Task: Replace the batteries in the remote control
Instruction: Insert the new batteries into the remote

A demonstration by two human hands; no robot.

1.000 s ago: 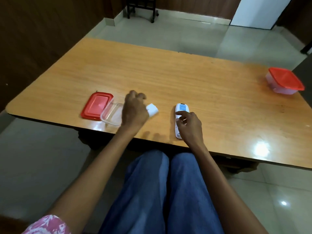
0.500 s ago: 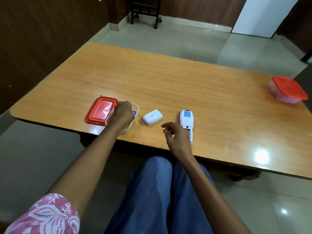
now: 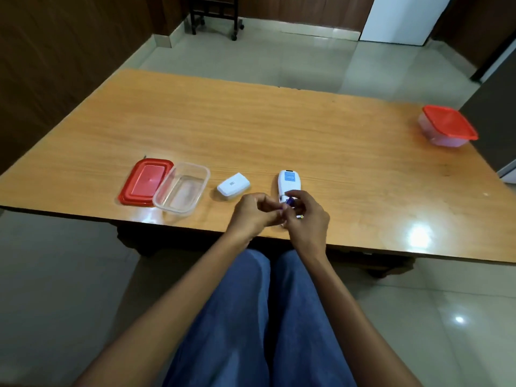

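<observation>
Head view showed both hands meeting at the lower centre of the frame, over the near edge of the table [image 3: 335,129]. The remote [image 3: 289,183] lay face down on the wood, its blue label toward the far side and its near end hidden under the fingers. The right hand [image 3: 307,219] curled over that near end, thumb and forefinger pinching a small purple battery [image 3: 290,201] just above the remote. The left hand [image 3: 250,215] was curled too, its fingertips touching those of the right hand beside the battery; whether it gripped anything could not be told. Left of the remote and apart from it lay the white cover [image 3: 234,185]. Further left stood a clear box [image 3: 195,170], open, with a red lid [image 3: 145,181] lying flat against its left side. At the upper right of the frame, well apart from all this, a second box [image 3: 446,127] sat near the table corner with its red lid on. Blue jeans [image 3: 251,317] filled the bottom centre, and a dark wheeled frame [image 3: 215,18] stood on the tiled floor at the top.
</observation>
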